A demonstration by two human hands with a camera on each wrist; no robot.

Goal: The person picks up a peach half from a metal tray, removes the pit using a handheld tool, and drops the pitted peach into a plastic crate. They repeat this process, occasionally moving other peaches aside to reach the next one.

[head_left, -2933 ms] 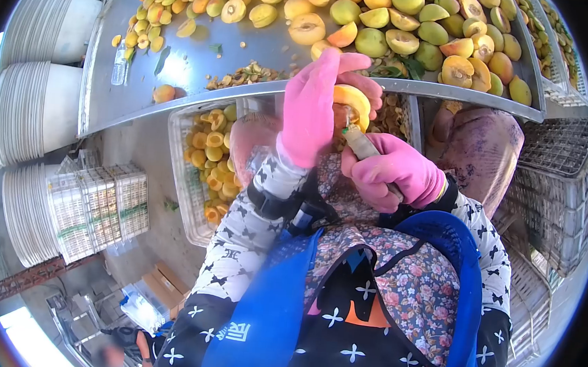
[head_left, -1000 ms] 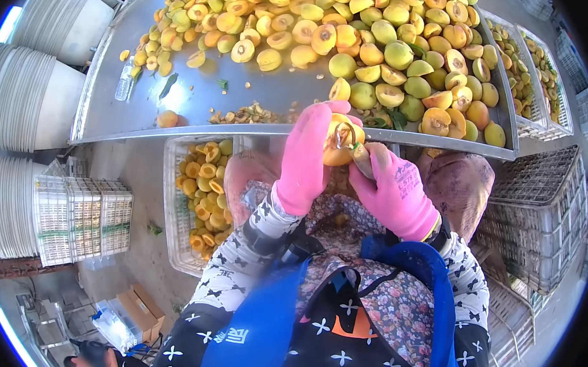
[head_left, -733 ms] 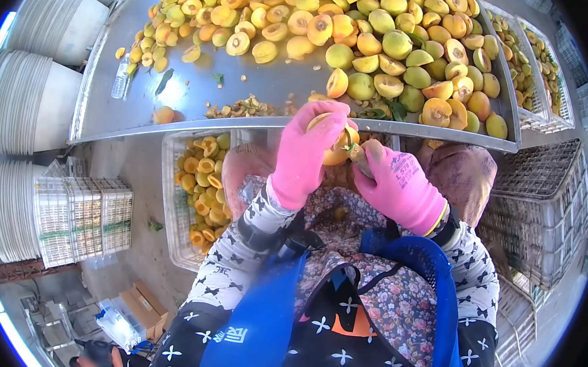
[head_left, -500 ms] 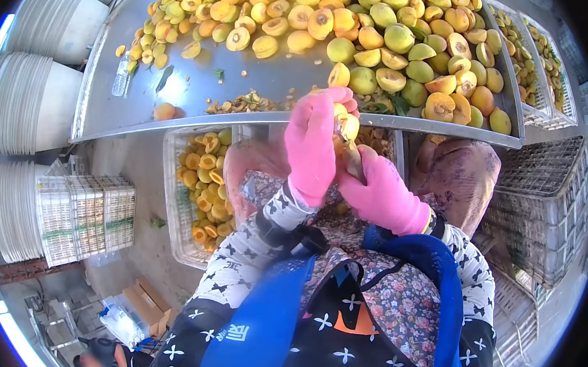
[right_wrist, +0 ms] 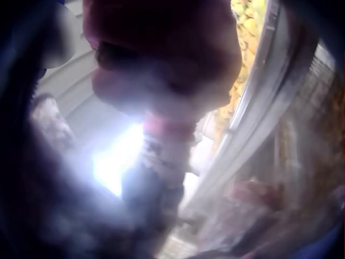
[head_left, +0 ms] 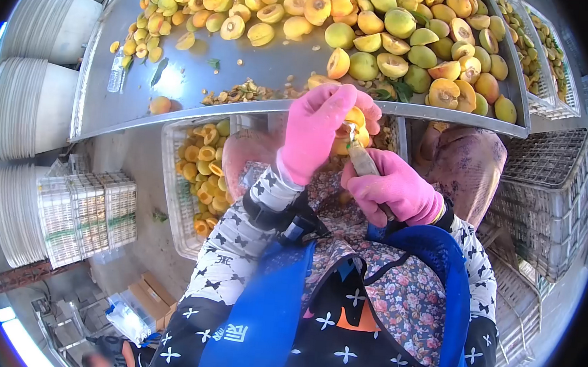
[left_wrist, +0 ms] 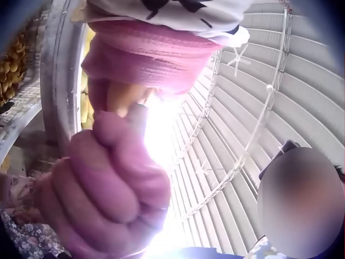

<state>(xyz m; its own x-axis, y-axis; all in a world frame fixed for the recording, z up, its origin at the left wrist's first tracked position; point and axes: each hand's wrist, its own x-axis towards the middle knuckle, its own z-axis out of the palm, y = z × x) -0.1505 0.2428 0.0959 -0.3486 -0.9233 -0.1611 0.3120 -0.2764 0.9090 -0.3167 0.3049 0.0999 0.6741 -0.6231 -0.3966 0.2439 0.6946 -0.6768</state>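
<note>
In the head view, my pink-gloved left hand (head_left: pixel 316 134) holds a yellow peach half (head_left: pixel 357 117) just in front of the steel table's rim. Its fingers curl behind the fruit, with the thumb side toward me. My pink-gloved right hand (head_left: pixel 400 189) grips the pale handle of a pitting tool (head_left: pixel 363 160). The tool's metal end meets the cut face of the peach. From the left wrist, the curled right hand (left_wrist: pixel 110 181) shows below the left glove (left_wrist: pixel 151 56), with part of the peach between them. The right wrist view is dark and blurred.
The steel table (head_left: pixel 199 71) bears heaped peaches, many halved, plus loose pits and scraps near its front edge. A white crate (head_left: pixel 176 226) of peach halves stands below left. Stacked crates (head_left: pixel 545 194) are at right, basin stacks (head_left: pixel 23 110) at left. Another person (head_left: pixel 115 354) is lower left.
The tool has turned about the peach half between the hands, its loop blade showing earlier and mostly hidden now. The right hand has rolled over, and the left fingers have shifted around the fruit.
</note>
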